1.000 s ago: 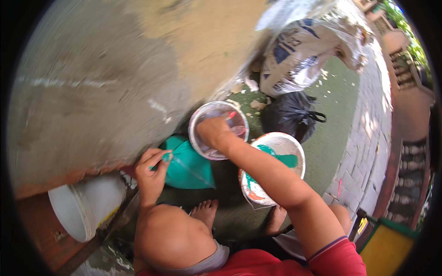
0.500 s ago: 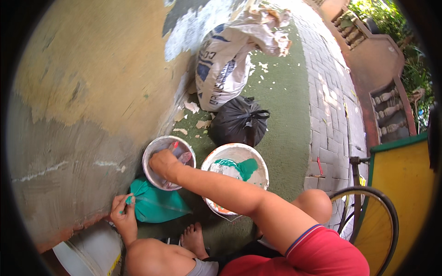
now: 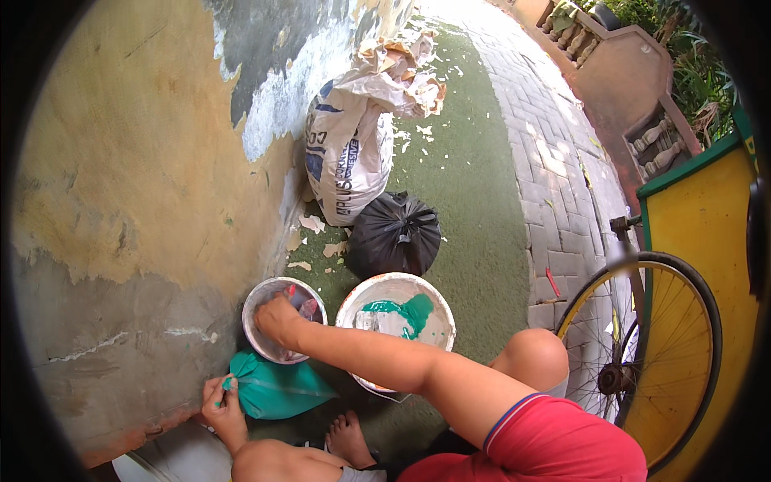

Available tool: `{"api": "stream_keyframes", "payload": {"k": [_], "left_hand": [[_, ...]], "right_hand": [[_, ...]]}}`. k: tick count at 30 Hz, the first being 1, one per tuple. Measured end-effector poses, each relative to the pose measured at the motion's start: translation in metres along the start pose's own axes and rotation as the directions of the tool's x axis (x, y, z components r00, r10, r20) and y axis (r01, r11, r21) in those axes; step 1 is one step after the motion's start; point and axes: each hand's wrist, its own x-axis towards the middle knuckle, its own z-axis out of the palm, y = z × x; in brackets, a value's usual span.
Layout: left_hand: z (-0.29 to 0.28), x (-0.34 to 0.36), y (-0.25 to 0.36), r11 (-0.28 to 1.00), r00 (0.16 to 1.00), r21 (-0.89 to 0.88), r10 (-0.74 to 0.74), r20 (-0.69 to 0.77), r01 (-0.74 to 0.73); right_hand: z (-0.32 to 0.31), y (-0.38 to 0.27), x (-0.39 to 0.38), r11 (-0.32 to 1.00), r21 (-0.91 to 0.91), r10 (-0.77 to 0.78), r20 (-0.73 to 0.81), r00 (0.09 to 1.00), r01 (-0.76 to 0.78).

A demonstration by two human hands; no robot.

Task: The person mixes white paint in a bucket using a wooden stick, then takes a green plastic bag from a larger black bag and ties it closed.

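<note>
My left hand (image 3: 225, 404) pinches the gathered neck of a plastic bag (image 3: 283, 387) that looks full of green paint. Green smears mark its fingertips, and the bag rests on the ground beside the wall. My right hand (image 3: 278, 319) reaches down inside a small grey bucket (image 3: 317, 289); its fingers are hidden there. Red and pinkish items, too unclear to name, show in that bucket next to the hand. To its right stands a larger white bucket (image 3: 443, 325) with a wire handle. Green paint (image 3: 415, 312) lies over whitish material inside it, and my right forearm crosses its near side.
A tied black plastic bag (image 3: 395, 237) and a crumpled white sack (image 3: 345, 165) stand beyond the buckets. The peeling wall (image 3: 152, 217) runs close along the left. At the right are a bicycle wheel (image 3: 614, 377) and a yellow panel (image 3: 691, 209). Paint flakes (image 3: 312, 223) litter the ground.
The view has shifted, so the buckets and bags sit lower and further left in the picture. My left hand stays on the bag's neck, and my right hand stays inside the small bucket.
</note>
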Motion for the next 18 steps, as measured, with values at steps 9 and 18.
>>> {"api": "stream_keyframes", "payload": {"k": [9, 18], "left_hand": [[-0.006, -0.002, -0.001, 0.999, 0.999, 0.011, 0.030, -0.015, -0.030], [-0.003, -0.002, -0.002, 0.998, 0.998, 0.028, 0.057, -0.019, -0.056]], "right_hand": [[-0.002, -0.004, 0.008, 0.994, 0.105, -0.005, 0.075, 0.997, -0.003], [0.005, -0.003, 0.002, 0.999, 0.012, 0.040, 0.026, 0.999, -0.040]]}}
